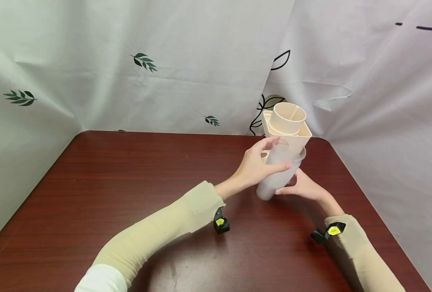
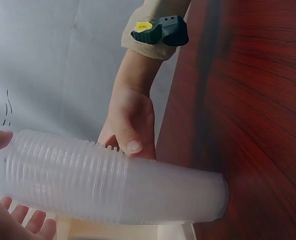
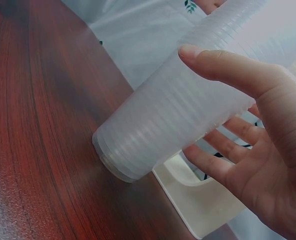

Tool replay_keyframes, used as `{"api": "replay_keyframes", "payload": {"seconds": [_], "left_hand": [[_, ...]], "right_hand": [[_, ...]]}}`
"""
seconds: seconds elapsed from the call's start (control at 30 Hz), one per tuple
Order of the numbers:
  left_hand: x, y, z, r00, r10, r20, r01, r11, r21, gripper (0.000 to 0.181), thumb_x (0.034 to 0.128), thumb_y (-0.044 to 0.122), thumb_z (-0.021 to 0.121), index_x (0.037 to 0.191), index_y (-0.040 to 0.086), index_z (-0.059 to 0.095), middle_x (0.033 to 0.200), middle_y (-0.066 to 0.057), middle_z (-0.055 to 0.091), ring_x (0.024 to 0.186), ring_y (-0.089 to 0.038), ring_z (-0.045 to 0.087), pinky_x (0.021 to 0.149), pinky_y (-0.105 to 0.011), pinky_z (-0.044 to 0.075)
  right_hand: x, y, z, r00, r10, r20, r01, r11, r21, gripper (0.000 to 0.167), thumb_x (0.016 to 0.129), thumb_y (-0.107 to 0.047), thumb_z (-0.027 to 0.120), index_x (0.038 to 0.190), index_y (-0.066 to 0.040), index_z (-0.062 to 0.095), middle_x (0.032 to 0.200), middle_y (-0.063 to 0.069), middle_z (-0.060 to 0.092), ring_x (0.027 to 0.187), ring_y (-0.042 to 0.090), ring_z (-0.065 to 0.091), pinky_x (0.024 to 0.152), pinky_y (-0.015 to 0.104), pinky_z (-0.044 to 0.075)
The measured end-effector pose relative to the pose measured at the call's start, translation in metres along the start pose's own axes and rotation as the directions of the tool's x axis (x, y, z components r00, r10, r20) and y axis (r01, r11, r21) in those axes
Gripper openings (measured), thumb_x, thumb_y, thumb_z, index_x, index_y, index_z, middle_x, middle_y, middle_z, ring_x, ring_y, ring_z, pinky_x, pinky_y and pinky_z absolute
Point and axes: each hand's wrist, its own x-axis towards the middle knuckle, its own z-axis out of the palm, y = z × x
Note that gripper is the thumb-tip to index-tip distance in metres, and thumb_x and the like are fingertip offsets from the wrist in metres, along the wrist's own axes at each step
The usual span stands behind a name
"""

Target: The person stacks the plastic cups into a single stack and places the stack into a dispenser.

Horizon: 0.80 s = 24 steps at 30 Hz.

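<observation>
A tall stack of nested clear plastic cups (image 1: 274,182) leans with its closed end low by the tabletop and its rims up to the right. My left hand (image 1: 252,164) holds the rim end, thumb on the near side and fingers across the top. Lower down, my right hand (image 3: 278,155) grips the stack between thumb and fingers; the ribbed rims show between both hands in the left wrist view. Right behind the cups stands a cream plastic holder (image 1: 290,140) with a round tube on top. The cups hide much of its lower part.
The dark red wooden table (image 1: 139,174) has rounded far corners. A pale curtain (image 1: 187,73) with leaf prints hangs behind it and along its sides. Each sleeve carries a black wrist camera, one on the left (image 1: 221,222) and one on the right (image 1: 327,232).
</observation>
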Motion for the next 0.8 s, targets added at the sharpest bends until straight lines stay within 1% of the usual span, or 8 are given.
{"api": "replay_keyframes", "payload": {"seconds": [0.13,0.3,0.43,0.53,0.67,0.8], "left_hand": [[-0.0015,-0.0002,0.0003,1.000,-0.007,0.022,0.006,1.000,0.022,0.072,0.0765,0.024,0.080,0.140,0.018,0.047,0.137,0.000,0.056,0.114,-0.016,0.061,0.095,-0.024,0.049],[-0.0034,-0.0006,-0.0001,0.999,-0.009,0.043,0.008,1.000,0.025,0.073,0.0774,0.024,0.079,0.142,0.018,0.045,0.140,0.001,0.053,0.114,-0.020,0.062,0.098,-0.034,0.050],[-0.0051,-0.0023,-0.0002,0.998,-0.022,0.051,0.021,0.999,0.028,0.073,0.0769,0.025,0.080,0.142,0.018,0.046,0.143,0.002,0.051,0.115,-0.020,0.061,0.098,-0.033,0.050],[-0.0059,-0.0040,-0.0001,0.998,-0.032,0.047,0.030,0.999,0.028,0.073,0.0768,0.027,0.080,0.141,0.019,0.046,0.143,0.004,0.051,0.115,-0.019,0.061,0.096,-0.027,0.050],[-0.0055,-0.0046,0.0009,0.999,-0.042,0.035,0.041,0.999,0.007,0.069,0.0794,0.029,0.078,0.141,0.019,0.048,0.142,0.005,0.052,0.115,-0.018,0.060,0.096,-0.028,0.050],[-0.0051,-0.0057,0.0018,0.999,-0.039,0.027,0.040,0.999,-0.011,0.064,0.0821,0.029,0.075,0.140,0.018,0.049,0.141,0.003,0.053,0.116,-0.020,0.059,0.099,-0.034,0.050]], "right_hand": [[0.0002,0.0014,-0.0004,1.000,-0.005,-0.005,0.005,1.000,-0.001,0.072,0.076,0.002,0.077,0.136,-0.012,0.039,0.120,-0.012,0.059,0.106,0.002,0.059,0.087,0.019,0.052],[0.0001,0.0015,-0.0003,1.000,-0.018,-0.006,0.018,1.000,0.000,0.074,0.075,0.003,0.077,0.136,-0.012,0.038,0.121,-0.012,0.057,0.107,0.002,0.059,0.087,0.019,0.051],[-0.0001,0.0000,-0.0007,1.000,-0.006,0.001,0.006,1.000,0.005,0.074,0.075,0.002,0.077,0.136,-0.011,0.038,0.122,-0.012,0.057,0.108,0.003,0.060,0.088,0.020,0.052],[0.0003,-0.0006,-0.0010,1.000,-0.005,0.003,0.005,1.000,0.001,0.073,0.075,0.001,0.077,0.136,-0.009,0.039,0.122,-0.012,0.057,0.108,0.003,0.060,0.088,0.019,0.051],[0.0008,0.0006,-0.0009,1.000,-0.025,0.002,0.025,1.000,-0.004,0.073,0.076,0.003,0.077,0.136,-0.011,0.038,0.121,-0.013,0.058,0.107,0.002,0.059,0.088,0.019,0.051],[0.0011,0.0014,-0.0007,0.999,-0.032,-0.002,0.032,0.999,-0.017,0.075,0.075,0.003,0.077,0.138,-0.011,0.037,0.121,-0.013,0.058,0.107,0.002,0.059,0.087,0.018,0.051]]}}
